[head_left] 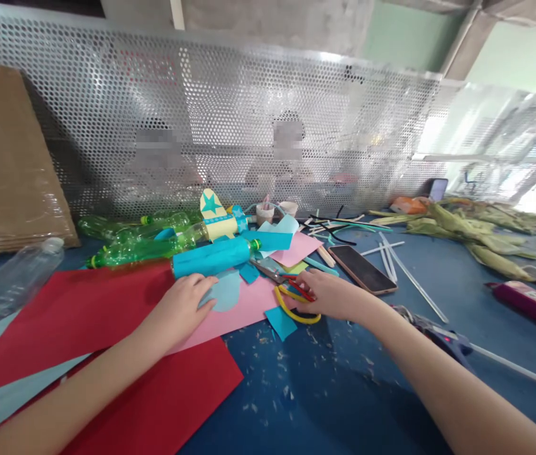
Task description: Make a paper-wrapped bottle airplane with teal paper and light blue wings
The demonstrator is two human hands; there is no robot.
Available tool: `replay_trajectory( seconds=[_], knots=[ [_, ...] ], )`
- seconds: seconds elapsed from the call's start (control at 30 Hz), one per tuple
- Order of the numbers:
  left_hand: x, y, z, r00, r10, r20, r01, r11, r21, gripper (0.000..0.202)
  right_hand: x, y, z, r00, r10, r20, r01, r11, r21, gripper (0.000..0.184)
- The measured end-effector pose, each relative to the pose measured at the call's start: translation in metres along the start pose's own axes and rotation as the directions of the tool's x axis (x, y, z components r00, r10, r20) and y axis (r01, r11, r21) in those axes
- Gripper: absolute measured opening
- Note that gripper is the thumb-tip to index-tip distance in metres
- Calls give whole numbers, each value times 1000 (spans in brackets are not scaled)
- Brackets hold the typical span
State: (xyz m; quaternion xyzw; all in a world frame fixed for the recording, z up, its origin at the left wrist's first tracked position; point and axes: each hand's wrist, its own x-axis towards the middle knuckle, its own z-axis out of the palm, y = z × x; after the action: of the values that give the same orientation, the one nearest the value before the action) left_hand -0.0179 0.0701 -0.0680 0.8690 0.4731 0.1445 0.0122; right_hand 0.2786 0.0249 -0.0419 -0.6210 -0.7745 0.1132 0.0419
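My left hand lies flat with fingers apart on a light blue paper cutout over a pink sheet. Just beyond it is a green bottle wrapped in blue paper. My right hand rests on the scissors, its fingers curled at the red and yellow handles; the blades point left toward the bottle. A small blue paper scrap lies below the handles.
Red sheets cover the left of the blue table. Green bottles, a clear bottle, a phone, white sticks, a glue gun, corn husks and a perforated metal screen surround the work area.
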Motion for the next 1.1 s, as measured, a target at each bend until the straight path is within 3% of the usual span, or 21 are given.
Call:
replay_trajectory(
  seconds=[0.23,0.4,0.6,0.83,1.1],
  knots=[
    [-1,0,-4,991,-132,2,131,981,-142,44,0,0,-2,997,78,19,-78,997,-10,22],
    [2,0,-9,989,-140,39,145,964,-223,45,1,5,-12,989,146,6,-146,985,89,15],
    [5,-1,-12,978,-185,93,201,955,-216,45,0,14,-24,990,139,15,-139,974,179,27],
    [8,-2,-16,966,-201,160,239,932,-272,45,-1,19,-24,970,235,-56,-235,972,8,18],
    [11,1,-16,952,-151,266,267,833,-485,52,9,22,-14,959,282,4,-280,955,-102,22]
  ],
)
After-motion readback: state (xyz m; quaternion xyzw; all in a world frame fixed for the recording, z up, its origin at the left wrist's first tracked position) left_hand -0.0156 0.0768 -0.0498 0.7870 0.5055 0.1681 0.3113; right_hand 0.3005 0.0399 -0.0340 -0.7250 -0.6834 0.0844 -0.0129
